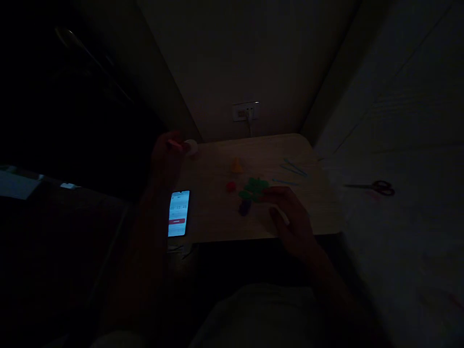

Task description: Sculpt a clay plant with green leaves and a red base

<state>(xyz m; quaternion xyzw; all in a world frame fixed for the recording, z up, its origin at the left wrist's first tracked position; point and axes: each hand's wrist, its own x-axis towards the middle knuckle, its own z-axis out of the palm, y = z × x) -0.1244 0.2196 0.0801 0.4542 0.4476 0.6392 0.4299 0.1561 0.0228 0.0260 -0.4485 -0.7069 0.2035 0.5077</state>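
The lobed green pieces (253, 188) lie on the wood-look table (213, 220) at the fingertips of the right hand (295, 222), its thumb spread from its fingers. The left hand (162, 157) is at a reddish piece (175, 144); in this gloom I cannot tell whether it grips it. Between sit an orange cone (237, 166) and a rounded red lump (231, 186); thin blue sticks (295, 168) lie right.

On the table (212, 222), phone (179, 213) left, loose pieces (237, 166) between, sticks (296, 167) right (scissors (372, 186) beyond the right edge)
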